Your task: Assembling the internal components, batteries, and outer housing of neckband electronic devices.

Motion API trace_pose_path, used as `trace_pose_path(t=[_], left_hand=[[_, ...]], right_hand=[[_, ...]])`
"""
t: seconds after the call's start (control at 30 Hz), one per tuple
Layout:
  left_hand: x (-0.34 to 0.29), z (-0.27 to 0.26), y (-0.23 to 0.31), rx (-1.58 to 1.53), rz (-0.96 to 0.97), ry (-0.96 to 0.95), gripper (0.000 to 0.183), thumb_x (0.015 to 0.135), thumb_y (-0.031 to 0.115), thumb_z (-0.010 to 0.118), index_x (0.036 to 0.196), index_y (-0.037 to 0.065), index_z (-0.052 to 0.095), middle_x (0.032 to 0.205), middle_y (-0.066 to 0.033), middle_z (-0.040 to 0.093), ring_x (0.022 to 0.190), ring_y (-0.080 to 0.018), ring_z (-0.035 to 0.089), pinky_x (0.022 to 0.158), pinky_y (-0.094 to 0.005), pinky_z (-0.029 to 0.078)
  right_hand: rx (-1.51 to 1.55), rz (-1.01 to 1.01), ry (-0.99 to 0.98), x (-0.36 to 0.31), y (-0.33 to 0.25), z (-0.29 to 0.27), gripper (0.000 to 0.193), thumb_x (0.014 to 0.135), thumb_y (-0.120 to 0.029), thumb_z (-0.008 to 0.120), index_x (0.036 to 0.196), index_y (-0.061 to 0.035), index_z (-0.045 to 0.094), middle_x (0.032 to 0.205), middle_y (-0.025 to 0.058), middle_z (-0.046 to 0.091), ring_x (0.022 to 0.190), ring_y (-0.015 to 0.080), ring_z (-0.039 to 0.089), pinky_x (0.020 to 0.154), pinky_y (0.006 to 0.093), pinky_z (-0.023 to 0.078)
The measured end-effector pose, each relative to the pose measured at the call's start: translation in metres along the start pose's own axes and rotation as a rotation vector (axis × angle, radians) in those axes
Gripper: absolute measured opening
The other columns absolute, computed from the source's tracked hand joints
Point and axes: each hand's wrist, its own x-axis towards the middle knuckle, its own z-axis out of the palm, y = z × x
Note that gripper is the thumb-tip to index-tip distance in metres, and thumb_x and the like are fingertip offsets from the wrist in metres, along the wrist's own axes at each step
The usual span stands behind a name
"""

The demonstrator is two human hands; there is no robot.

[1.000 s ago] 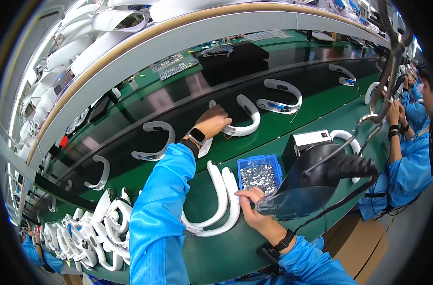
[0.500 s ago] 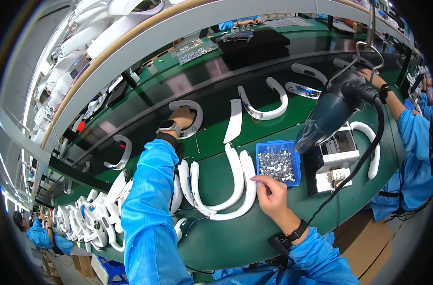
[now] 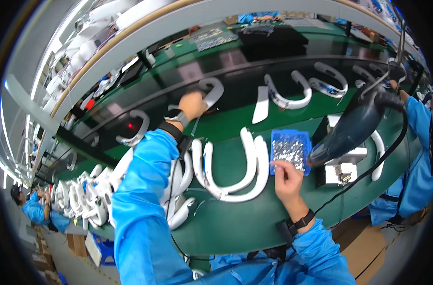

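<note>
My left hand (image 3: 191, 105) reaches over the dark belt, its fingers closed around the end of a white U-shaped neckband shell (image 3: 213, 92). A thin cable hangs below that hand. My right hand (image 3: 288, 180) hovers near the bench with thumb and fingers curled together. Whatever may be in its pinch is too small to make out. Just left of it, two nested white neckband shells (image 3: 260, 164) lie on the green bench. Beyond its fingertips is a blue bin (image 3: 277, 133) of small shiny metal parts.
A dark heat gun (image 3: 352, 126) hangs above a metal fixture (image 3: 341, 175) at right, its black cord crossing the bench. More white shells (image 3: 83, 202) are piled at left. Further neckbands (image 3: 292, 102) lie along the belt. Another person's sleeve (image 3: 417, 123) appears at far right.
The whole view has shifted, carrying the bench items rightward and up. Against the belt, my left hand has drawn slightly left, toward the shell's end. My right hand keeps its curled pose.
</note>
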Motion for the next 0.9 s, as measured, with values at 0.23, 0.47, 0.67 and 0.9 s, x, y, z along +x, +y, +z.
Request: trace_pose_path(t=[0.23,0.47,0.67,0.9], left_hand=[[-0.152,-0.140,0.084,-0.185,0.140,-0.087,0.033,0.082,0.011,0.066,0.113,0.003,0.070,0.097,-0.0224,0.071,0.088,-0.0391,0.069,0.079,-0.0428,0.054],[-0.285,-0.164,0.103,-0.033,0.206,-0.083,0.034,0.079,0.005,0.067,0.113,0.003,0.068,0.083,-0.0151,0.068,0.081,-0.0340,0.066,0.071,-0.0441,0.053],[-0.296,-0.161,0.120,-0.038,0.220,-0.015,0.036,0.080,0.007,0.069,0.115,0.003,0.066,0.083,-0.0125,0.067,0.079,-0.0315,0.066,0.068,-0.0431,0.053],[-0.274,-0.106,0.164,-0.248,0.256,0.065,0.034,0.083,0.005,0.066,0.117,0.003,0.064,0.084,-0.0149,0.068,0.079,-0.0341,0.066,0.068,-0.0454,0.053]], right_hand=[[0.047,0.020,0.017,0.001,-0.001,-0.001,0.015,0.092,0.003,0.057,0.096,-0.0002,0.071,0.061,-0.0018,0.049,0.052,0.0031,0.042,0.048,0.0235,0.030],[0.080,0.022,0.024,-0.004,-0.001,0.002,0.015,0.093,0.003,0.057,0.096,0.0003,0.071,0.061,-0.0016,0.050,0.053,0.0024,0.042,0.047,0.0235,0.030],[0.084,0.024,-0.006,-0.006,-0.001,0.002,0.017,0.093,0.004,0.055,0.097,-0.0003,0.071,0.061,-0.0035,0.050,0.052,0.0013,0.040,0.047,0.0232,0.028],[0.077,0.027,0.024,-0.008,0.006,0.005,0.017,0.093,0.002,0.055,0.097,-0.0010,0.071,0.062,-0.0029,0.053,0.052,0.0016,0.042,0.047,0.0226,0.030]])
